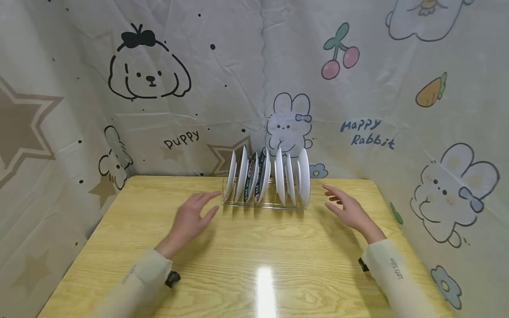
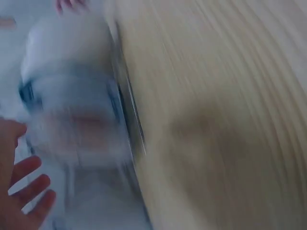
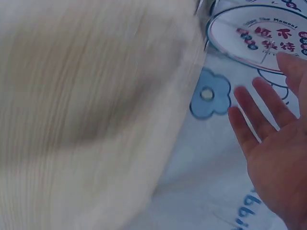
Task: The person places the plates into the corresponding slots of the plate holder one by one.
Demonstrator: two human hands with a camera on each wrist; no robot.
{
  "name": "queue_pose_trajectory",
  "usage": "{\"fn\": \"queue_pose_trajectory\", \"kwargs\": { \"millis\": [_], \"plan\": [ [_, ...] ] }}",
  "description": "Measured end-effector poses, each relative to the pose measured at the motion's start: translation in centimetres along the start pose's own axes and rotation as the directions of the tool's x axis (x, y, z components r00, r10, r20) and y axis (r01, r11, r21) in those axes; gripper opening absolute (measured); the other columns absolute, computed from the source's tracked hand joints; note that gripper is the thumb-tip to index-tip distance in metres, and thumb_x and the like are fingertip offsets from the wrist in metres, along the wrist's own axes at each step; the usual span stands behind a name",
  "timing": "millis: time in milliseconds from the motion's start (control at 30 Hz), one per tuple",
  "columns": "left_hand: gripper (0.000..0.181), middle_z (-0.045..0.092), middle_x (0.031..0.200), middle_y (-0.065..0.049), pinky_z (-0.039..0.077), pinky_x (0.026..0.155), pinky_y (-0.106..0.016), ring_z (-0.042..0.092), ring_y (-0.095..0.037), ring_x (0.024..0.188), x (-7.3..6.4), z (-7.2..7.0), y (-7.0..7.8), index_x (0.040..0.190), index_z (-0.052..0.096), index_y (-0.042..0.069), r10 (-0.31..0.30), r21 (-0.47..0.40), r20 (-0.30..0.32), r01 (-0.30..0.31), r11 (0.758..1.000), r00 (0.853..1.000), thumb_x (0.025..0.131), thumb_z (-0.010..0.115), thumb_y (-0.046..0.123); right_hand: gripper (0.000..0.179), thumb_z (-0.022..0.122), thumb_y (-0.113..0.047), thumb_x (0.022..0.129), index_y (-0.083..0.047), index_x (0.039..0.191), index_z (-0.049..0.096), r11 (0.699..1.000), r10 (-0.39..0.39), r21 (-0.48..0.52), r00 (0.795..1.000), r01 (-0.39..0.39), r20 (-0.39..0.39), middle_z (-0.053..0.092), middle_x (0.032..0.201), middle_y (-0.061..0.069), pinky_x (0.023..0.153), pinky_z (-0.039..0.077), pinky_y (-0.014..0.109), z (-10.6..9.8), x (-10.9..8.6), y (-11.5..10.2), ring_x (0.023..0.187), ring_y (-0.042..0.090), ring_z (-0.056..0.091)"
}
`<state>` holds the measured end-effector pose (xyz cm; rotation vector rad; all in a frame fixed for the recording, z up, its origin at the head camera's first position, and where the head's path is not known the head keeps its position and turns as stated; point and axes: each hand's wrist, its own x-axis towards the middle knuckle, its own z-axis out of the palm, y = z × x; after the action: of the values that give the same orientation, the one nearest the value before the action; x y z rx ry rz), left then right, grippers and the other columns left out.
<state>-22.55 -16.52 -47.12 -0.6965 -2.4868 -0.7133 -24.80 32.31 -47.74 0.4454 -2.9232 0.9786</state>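
Observation:
A wire dish rack (image 1: 265, 207) stands at the back of the table, with several plates on edge in it. Its left and right ends hold white plates (image 1: 304, 176), while dark-patterned plates (image 1: 260, 176) stand nearer the middle. Just off the rack's left end, my left hand (image 1: 190, 221) has its fingers extended and thumb apart, holding nothing. My right hand (image 1: 351, 213) is spread to the right of the rack, also bare. In the right wrist view a round plate (image 3: 228, 33) with red lettering faces the hand. Motion blurs the plates in the left wrist view.
The rack stands on a wood-grain table (image 1: 246, 247). A pale printed cloth (image 1: 234, 79) with cartoon rabbits, a puppy and stars hangs behind the table and along both sides. A bright light reflection (image 1: 265, 291) lies on the table's near part.

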Motion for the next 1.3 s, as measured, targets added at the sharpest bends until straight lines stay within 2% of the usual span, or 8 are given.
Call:
{"fn": "queue_pose_trajectory", "kwargs": {
  "millis": [200, 400, 500, 633, 767, 867, 1100, 1300],
  "plan": [
    [0.064, 0.049, 0.158, -0.015, 0.031, 0.118, -0.066, 0.044, -0.043, 0.144, -1.8, -7.4, -7.9, 0.159, 0.042, 0.024, -0.05, 0.321, 0.16, -0.004, 0.947, 0.986, 0.101, 0.065, 0.039, 0.059, 0.062, -0.027, 0.105, -0.015, 0.159, 0.04, 0.937, -0.114, -0.333, 0.994, 0.107, 0.0, 0.048, 0.153, 0.023, 0.109, 0.038, 0.071, -3.5, -2.4, 0.0, 0.138, 0.05, 0.045],
    [0.066, 0.036, 0.167, -0.005, 0.004, 0.131, -0.054, 0.029, -0.035, 0.156, -2.2, -13.0, -10.6, 0.16, 0.04, 0.031, 0.03, 0.516, 0.137, -0.097, 0.851, 0.99, 0.104, 0.041, 0.065, 0.06, 0.071, -0.028, 0.098, -0.013, 0.153, 0.049, 0.802, -0.321, -0.56, 0.94, 0.206, -0.113, 0.049, 0.152, 0.021, 0.118, 0.03, 0.066, -6.8, -3.3, -0.6, 0.139, 0.046, 0.042],
    [0.074, 0.029, 0.171, 0.0, 0.001, 0.132, -0.053, 0.018, -0.027, 0.161, -1.9, -14.6, -10.8, 0.161, 0.038, 0.032, 0.079, 0.552, 0.088, -0.114, 0.826, 0.993, 0.102, 0.025, 0.075, 0.055, 0.054, -0.047, 0.106, -0.015, 0.151, 0.052, 0.744, -0.43, -0.627, 0.884, 0.231, -0.184, 0.05, 0.152, 0.019, 0.127, 0.021, 0.06, -8.4, -3.6, -1.3, 0.143, 0.043, 0.04],
    [0.08, 0.02, 0.173, 0.006, 0.001, 0.131, -0.054, 0.01, -0.021, 0.162, -1.8, -15.7, -10.5, 0.163, 0.033, 0.034, 0.101, 0.572, 0.052, -0.113, 0.812, 0.993, 0.099, 0.018, 0.08, 0.067, 0.028, -0.061, 0.109, -0.015, 0.149, 0.054, 0.642, -0.583, -0.724, 0.775, 0.254, -0.245, 0.05, 0.153, 0.016, 0.129, 0.018, 0.056, -9.6, -3.8, -1.7, 0.147, 0.038, 0.038],
    [0.079, 0.025, 0.172, 0.004, 0.003, 0.13, -0.057, 0.015, -0.024, 0.161, -2.2, -15.6, -10.4, 0.16, 0.039, 0.032, 0.167, 0.561, 0.01, -0.143, 0.815, 0.986, 0.099, 0.024, 0.079, 0.065, 0.03, -0.06, 0.108, -0.016, 0.149, 0.056, 0.573, -0.664, -0.773, 0.706, 0.271, -0.244, 0.048, 0.158, 0.012, 0.129, 0.017, 0.059, -9.5, -3.9, -1.5, 0.153, 0.033, 0.033],
    [0.079, 0.031, 0.17, 0.003, 0.006, 0.13, -0.059, 0.019, -0.025, 0.16, -2.8, -15.1, -10.9, 0.156, 0.046, 0.029, 0.231, 0.555, -0.029, -0.176, 0.813, 0.973, 0.098, 0.026, 0.079, 0.068, 0.031, -0.064, 0.105, -0.019, 0.151, 0.055, 0.553, -0.663, -0.785, 0.718, 0.278, -0.213, 0.045, 0.162, 0.009, 0.128, 0.014, 0.062, -8.8, -4.0, -1.0, 0.155, 0.032, 0.032],
    [0.088, 0.026, 0.172, 0.004, 0.006, 0.129, -0.06, 0.018, -0.027, 0.16, -4.2, -13.7, -12.2, 0.158, 0.045, 0.028, 0.226, 0.584, 0.034, -0.203, 0.786, 0.973, 0.096, 0.016, 0.083, 0.079, 0.026, -0.076, 0.1, -0.024, 0.157, 0.045, 0.587, -0.533, -0.77, 0.835, 0.248, -0.137, 0.032, 0.169, 0.004, 0.128, 0.005, 0.065, -6.9, -4.4, 1.1, 0.157, 0.032, 0.026],
    [0.087, 0.03, 0.171, 0.001, 0.008, 0.129, -0.061, 0.021, -0.028, 0.16, -6.0, -12.2, -13.7, 0.158, 0.044, 0.029, 0.233, 0.57, 0.038, -0.212, 0.793, 0.972, 0.097, 0.016, 0.083, 0.081, 0.025, -0.078, 0.1, -0.024, 0.157, 0.046, 0.599, -0.476, -0.765, 0.873, 0.237, -0.102, 0.032, 0.17, 0.004, 0.128, 0.004, 0.064, -5.2, -5.0, 3.3, 0.158, 0.031, 0.024]
  ]
}}
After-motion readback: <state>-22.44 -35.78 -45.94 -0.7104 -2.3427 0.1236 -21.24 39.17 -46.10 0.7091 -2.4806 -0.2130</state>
